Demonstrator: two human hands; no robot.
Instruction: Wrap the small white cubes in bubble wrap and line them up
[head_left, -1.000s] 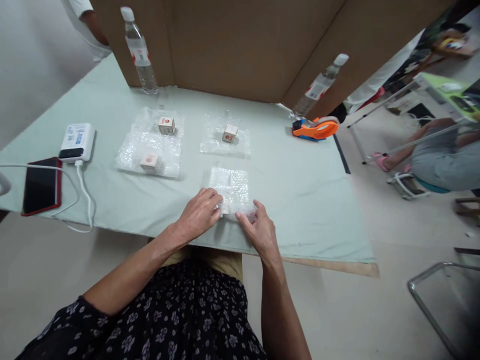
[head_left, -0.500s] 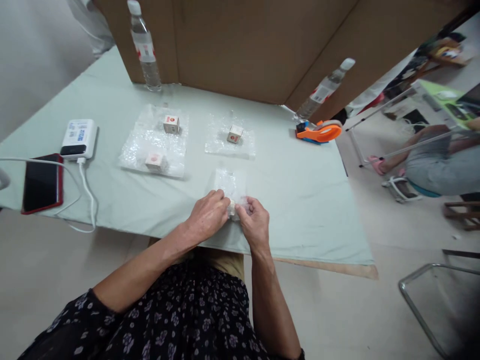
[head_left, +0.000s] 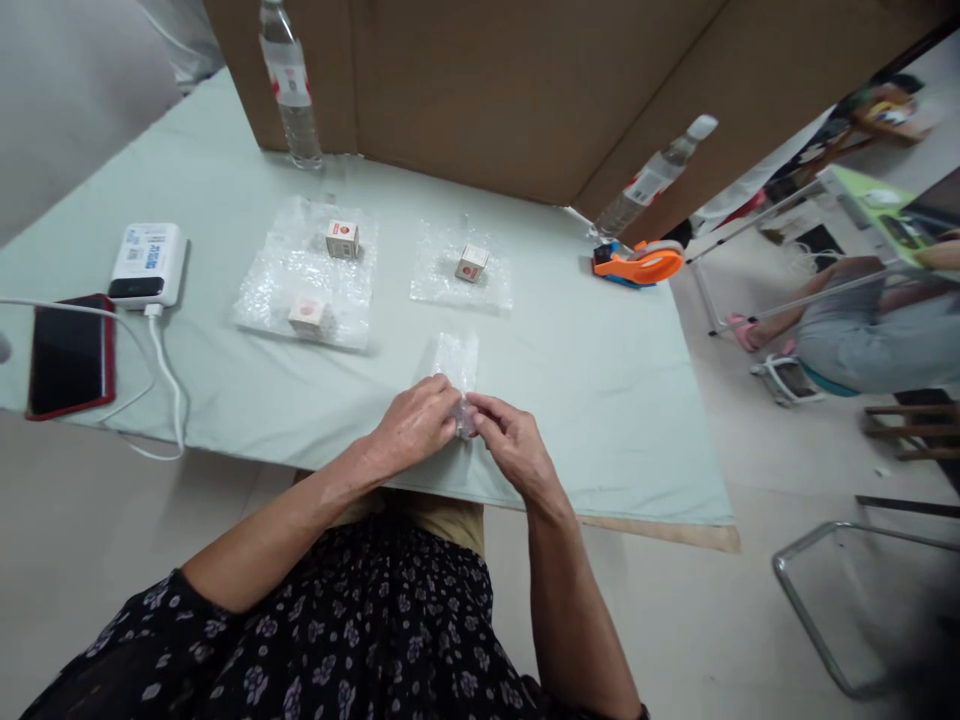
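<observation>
Close to the table's front edge, my left hand (head_left: 421, 420) is closed on the left side of a narrow, folded piece of bubble wrap (head_left: 457, 357). The fingers of my right hand (head_left: 516, 445) pinch the right side of the same wrap. Whatever lies inside the fold is mostly hidden by my fingers. Beyond my hands, a small white box with a red mark (head_left: 472, 263) rests on a bubble wrap sheet (head_left: 435, 286). To the left, another small box (head_left: 343, 239) and a paler box (head_left: 307, 316) sit on larger bubble wrap (head_left: 266, 290).
An orange tape dispenser (head_left: 646, 266) lies at the right, beside a tilted-looking water bottle (head_left: 651, 183). Another bottle (head_left: 291, 90) stands against the cardboard panel (head_left: 480, 100). A white power bank (head_left: 150, 262) with a cable and a phone (head_left: 73, 355) are at left. A person (head_left: 870, 325) sits far right.
The bubble wrap's right side has been folded inward, so the piece is narrower and the small pale box between my hands is now covered. The view has shifted slightly.
</observation>
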